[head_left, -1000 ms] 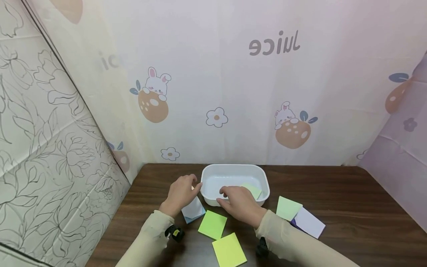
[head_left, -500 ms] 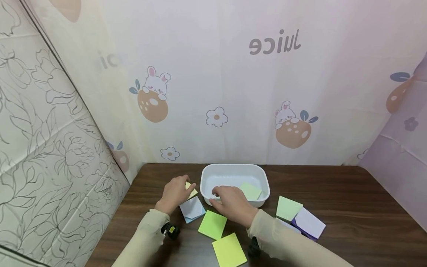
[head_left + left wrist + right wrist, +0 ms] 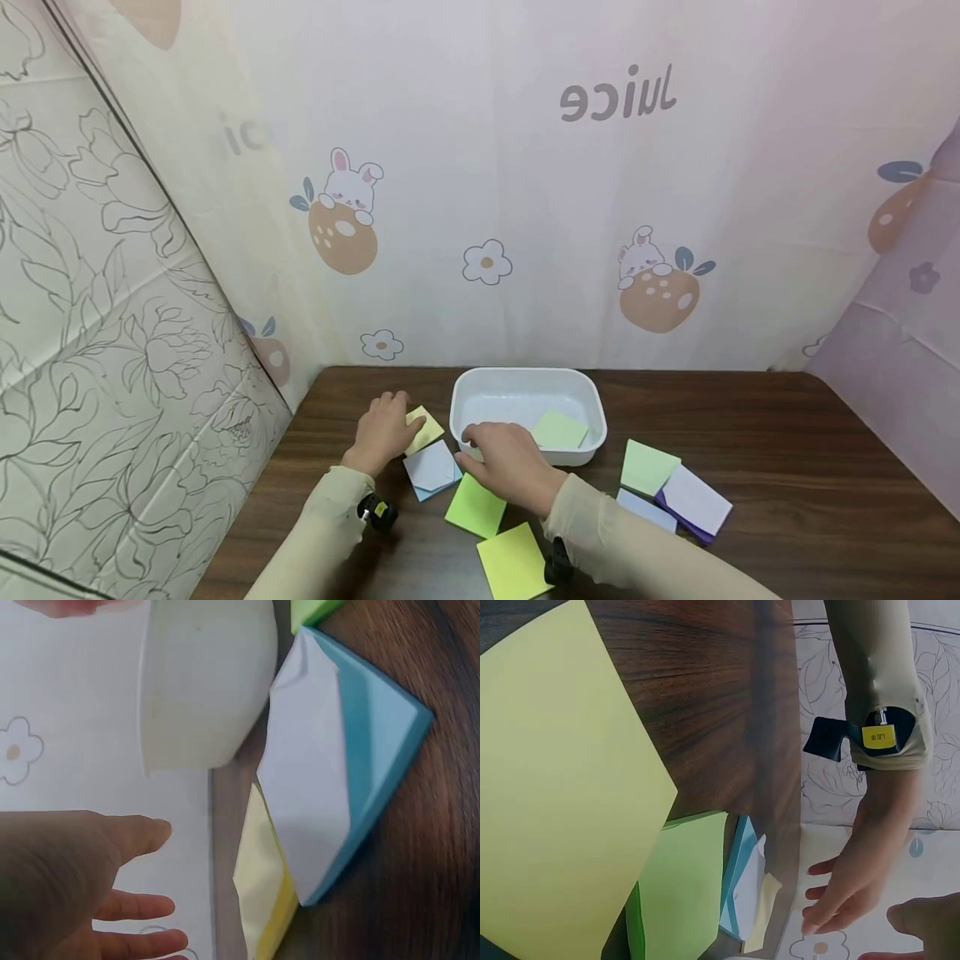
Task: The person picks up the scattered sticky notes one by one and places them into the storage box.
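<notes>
My left hand (image 3: pixel 382 433) hovers beside a pale yellow sticky-note pad (image 3: pixel 426 432) and holds nothing; its fingers (image 3: pixel 146 906) look spread and loose in the left wrist view. Near that pad lies a blue pad (image 3: pixel 386 735) with a crumpled white sheet on top. My right hand (image 3: pixel 513 462), also holding nothing, hangs loosely curved over the front edge of a white plastic tub (image 3: pixel 525 377). Inside the tub is a pale green pad (image 3: pixel 561 428). Below the right hand lie a bright green pad (image 3: pixel 682 889) and a yellow pad (image 3: pixel 562 787).
To the right lie a light green pad (image 3: pixel 649 467), a purple pad with a whitish top (image 3: pixel 696 500) and a pale bluish pad (image 3: pixel 647 510). They rest on a dark wooden table (image 3: pixel 810 467), with a printed curtain (image 3: pixel 555 183) behind it.
Both hands have drifted left. The left hand has moved off the pale yellow pad, which now shows more fully. The right hand uncovers more of the pale green pad in the tub.
</notes>
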Motion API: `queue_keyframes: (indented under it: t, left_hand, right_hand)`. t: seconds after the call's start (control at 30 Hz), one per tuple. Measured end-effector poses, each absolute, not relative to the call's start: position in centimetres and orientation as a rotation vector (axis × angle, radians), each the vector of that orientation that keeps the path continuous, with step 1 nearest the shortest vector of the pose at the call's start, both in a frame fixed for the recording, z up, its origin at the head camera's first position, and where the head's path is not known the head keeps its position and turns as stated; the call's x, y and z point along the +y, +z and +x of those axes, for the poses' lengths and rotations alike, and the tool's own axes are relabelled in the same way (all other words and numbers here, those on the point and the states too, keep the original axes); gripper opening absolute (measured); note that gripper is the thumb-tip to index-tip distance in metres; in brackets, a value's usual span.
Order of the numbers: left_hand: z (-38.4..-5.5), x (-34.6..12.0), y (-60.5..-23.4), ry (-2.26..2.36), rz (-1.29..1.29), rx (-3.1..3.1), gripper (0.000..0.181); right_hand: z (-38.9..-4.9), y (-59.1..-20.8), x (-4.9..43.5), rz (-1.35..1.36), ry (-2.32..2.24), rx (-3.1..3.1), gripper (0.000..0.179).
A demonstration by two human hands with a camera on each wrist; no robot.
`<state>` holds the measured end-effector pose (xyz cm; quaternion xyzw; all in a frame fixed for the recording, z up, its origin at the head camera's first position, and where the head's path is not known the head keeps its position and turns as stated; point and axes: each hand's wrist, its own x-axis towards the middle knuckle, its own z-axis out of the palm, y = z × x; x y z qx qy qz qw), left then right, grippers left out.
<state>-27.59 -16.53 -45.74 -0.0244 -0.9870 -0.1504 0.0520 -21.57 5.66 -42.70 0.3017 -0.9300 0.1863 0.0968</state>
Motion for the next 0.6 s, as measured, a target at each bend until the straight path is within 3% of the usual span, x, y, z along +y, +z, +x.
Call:
queue_keyframes:
  t: [0.3, 0.6]
  left_hand:
    - [-27.8, -17.3, -46.4, -0.416, -0.036, -3.111, 0.064]
    - [-28.3, -17.6, -46.8, -0.376, -0.019, -3.161, 0.063]
  right_hand:
    - [-21.4, -42.8, 5.4, 0.911, 0.531, -2.751, 0.017]
    - [-21.3, -42.7, 5.4, 0.933, 0.521, -2.729, 0.019]
